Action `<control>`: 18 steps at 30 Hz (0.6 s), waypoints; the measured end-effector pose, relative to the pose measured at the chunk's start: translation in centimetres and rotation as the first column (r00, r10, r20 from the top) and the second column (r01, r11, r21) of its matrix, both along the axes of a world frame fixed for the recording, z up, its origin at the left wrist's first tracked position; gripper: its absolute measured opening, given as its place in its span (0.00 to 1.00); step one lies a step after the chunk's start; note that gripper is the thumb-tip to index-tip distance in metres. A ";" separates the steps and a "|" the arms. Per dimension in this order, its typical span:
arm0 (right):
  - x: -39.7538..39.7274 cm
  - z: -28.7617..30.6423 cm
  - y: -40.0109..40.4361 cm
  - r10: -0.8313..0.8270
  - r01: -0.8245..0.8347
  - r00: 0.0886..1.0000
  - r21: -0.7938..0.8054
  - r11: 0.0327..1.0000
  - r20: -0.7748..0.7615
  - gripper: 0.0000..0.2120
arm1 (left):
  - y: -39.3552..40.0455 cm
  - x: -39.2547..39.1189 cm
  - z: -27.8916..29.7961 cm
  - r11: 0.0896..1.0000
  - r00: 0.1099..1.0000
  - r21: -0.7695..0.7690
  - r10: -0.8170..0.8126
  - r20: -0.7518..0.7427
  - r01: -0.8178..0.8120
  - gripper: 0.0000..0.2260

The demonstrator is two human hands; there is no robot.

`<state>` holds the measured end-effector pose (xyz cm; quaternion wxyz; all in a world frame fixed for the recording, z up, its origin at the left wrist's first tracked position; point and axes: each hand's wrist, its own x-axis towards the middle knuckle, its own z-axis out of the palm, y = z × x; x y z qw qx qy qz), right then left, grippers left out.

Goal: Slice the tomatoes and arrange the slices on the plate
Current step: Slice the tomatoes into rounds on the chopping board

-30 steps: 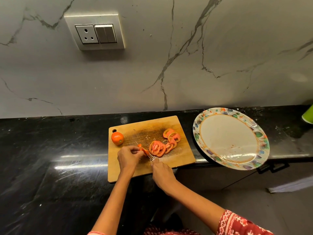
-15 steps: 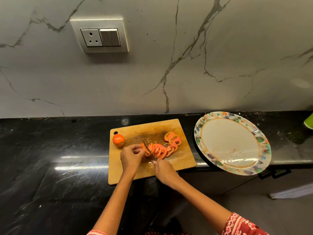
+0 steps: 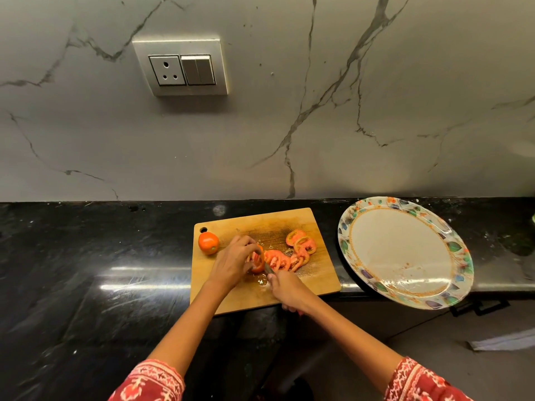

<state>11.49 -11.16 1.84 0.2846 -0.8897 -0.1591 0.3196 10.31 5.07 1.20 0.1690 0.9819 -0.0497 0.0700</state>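
A wooden cutting board (image 3: 231,299) lies on the black counter. On it my left hand (image 3: 231,263) holds a partly cut tomato piece (image 3: 257,260) with curled fingers. My right hand (image 3: 288,289) grips a knife (image 3: 267,267) whose blade is at the cut face of that piece. Several tomato slices (image 3: 292,250) lie in a curved row to the right of the blade. A whole tomato (image 3: 208,242) sits at the board's far left corner. The round plate (image 3: 351,218) with a leaf-patterned rim stands to the right of the board and holds no slices.
The black stone counter (image 3: 86,270) stretches left of the board. The plate overhangs the counter's front edge. A marble wall with a socket and switch panel (image 3: 181,68) rises behind. A green object (image 3: 533,218) shows at the far right edge.
My left hand has shifted its grip over the tomato piece, and the knife has moved against its cut face. The camera view has moved slightly; the plate and whole tomato stayed put.
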 end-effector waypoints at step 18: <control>1.1 -0.9 -1.9 -0.122 0.114 0.988 0.097 0.989 0.091 0.15 | 0.2 2.6 0.0 0.999 0.910 -0.020 0.028 -0.413 -0.040 0.35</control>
